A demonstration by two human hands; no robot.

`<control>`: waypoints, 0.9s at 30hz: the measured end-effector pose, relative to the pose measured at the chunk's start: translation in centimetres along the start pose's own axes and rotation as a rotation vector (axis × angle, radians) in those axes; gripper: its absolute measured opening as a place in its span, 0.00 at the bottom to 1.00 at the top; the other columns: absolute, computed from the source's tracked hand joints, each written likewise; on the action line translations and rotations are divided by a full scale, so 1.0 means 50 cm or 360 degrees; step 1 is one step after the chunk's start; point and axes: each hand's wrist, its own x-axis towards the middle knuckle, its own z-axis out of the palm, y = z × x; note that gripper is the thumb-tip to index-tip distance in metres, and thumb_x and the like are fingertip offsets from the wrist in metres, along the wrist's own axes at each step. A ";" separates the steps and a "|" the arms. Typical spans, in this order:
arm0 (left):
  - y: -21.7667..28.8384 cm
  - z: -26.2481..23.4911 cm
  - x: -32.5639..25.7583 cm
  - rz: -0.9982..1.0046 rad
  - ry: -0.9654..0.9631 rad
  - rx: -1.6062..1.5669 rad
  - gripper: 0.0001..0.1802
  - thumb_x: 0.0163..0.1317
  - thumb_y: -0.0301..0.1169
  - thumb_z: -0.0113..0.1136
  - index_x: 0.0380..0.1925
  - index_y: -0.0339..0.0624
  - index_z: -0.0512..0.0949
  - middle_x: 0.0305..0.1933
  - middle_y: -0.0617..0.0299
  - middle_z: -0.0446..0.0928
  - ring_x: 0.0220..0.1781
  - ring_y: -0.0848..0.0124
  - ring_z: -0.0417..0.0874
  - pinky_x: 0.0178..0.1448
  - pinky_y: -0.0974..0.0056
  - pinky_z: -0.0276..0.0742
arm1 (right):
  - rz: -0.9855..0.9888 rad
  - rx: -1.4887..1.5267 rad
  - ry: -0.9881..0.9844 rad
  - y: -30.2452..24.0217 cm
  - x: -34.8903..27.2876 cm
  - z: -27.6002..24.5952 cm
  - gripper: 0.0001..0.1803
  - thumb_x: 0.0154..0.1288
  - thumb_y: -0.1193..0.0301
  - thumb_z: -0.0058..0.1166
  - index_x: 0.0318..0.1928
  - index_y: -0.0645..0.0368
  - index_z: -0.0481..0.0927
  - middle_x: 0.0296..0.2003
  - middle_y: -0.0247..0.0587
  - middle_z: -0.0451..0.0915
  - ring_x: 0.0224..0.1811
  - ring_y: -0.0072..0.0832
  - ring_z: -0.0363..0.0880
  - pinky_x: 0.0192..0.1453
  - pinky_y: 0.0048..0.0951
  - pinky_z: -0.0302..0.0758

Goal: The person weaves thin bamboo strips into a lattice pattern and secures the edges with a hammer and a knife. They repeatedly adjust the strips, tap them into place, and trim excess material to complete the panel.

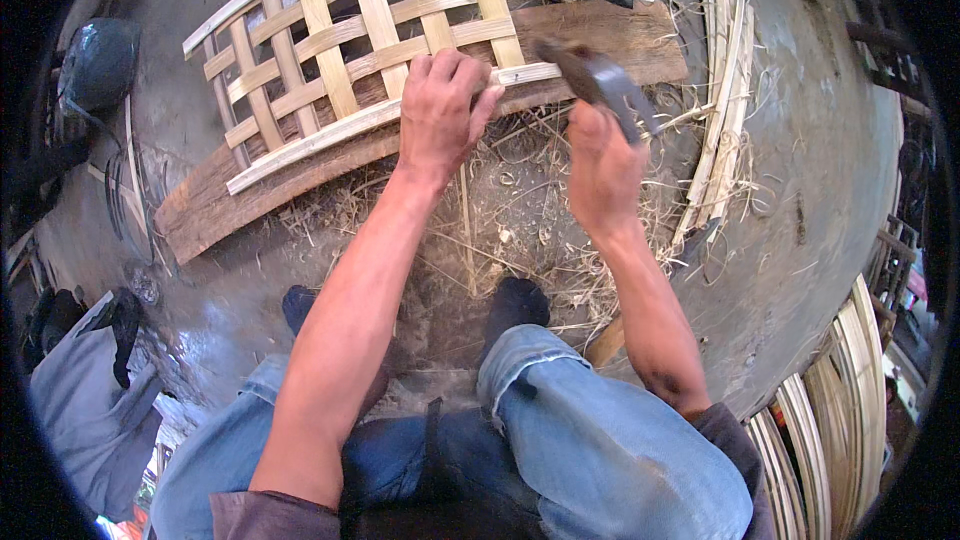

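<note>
A woven lattice panel (335, 40) of pale wood or bamboo strips rests partly on a rough brown plank (240, 200). My left hand (440, 115) lies over the panel's near edge strip, its fingers curled down onto it. Whether something small is pinched at the fingertips cannot be made out. Just to the right, my right hand (607, 165) is closed on a hammer (605, 90). The hammer's dark head is smeared by motion and hangs over the right end of the edge strip. My fist hides most of its handle.
Thin shavings (520, 200) litter the floor between my feet and the plank. Loose pale strips (725, 100) lie at the right. A wooden-handled tool (605, 342) is partly behind my right forearm. Bundled slats (840, 410) stand at lower right; grey cloth (85, 390) hangs at left.
</note>
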 end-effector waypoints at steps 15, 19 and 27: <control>-0.002 0.000 -0.006 -0.0073 -0.0084 -0.0005 0.12 0.55 0.34 0.69 0.38 0.43 0.80 0.39 0.57 0.76 0.45 0.56 0.75 0.51 0.54 0.73 | 0.0160 -0.0231 -0.0289 -0.012 0.029 -0.013 0.14 0.76 0.63 0.44 0.45 0.64 0.73 0.24 0.60 0.78 0.30 0.59 0.80 0.31 0.54 0.73; 0.008 0.004 0.001 -0.0037 -0.0033 0.0031 0.12 0.55 0.34 0.69 0.37 0.44 0.80 0.38 0.58 0.76 0.44 0.57 0.74 0.51 0.55 0.73 | 0.0149 -0.0291 -0.0312 0.006 0.022 0.002 0.15 0.76 0.63 0.43 0.45 0.63 0.73 0.23 0.60 0.78 0.29 0.60 0.80 0.31 0.56 0.73; -0.007 0.006 0.002 0.0061 0.0040 0.0097 0.12 0.53 0.33 0.70 0.36 0.45 0.79 0.38 0.61 0.75 0.41 0.59 0.74 0.49 0.57 0.74 | 0.0161 -0.0425 -0.0450 -0.008 0.056 -0.013 0.19 0.76 0.57 0.42 0.40 0.63 0.73 0.25 0.63 0.79 0.32 0.61 0.80 0.32 0.56 0.74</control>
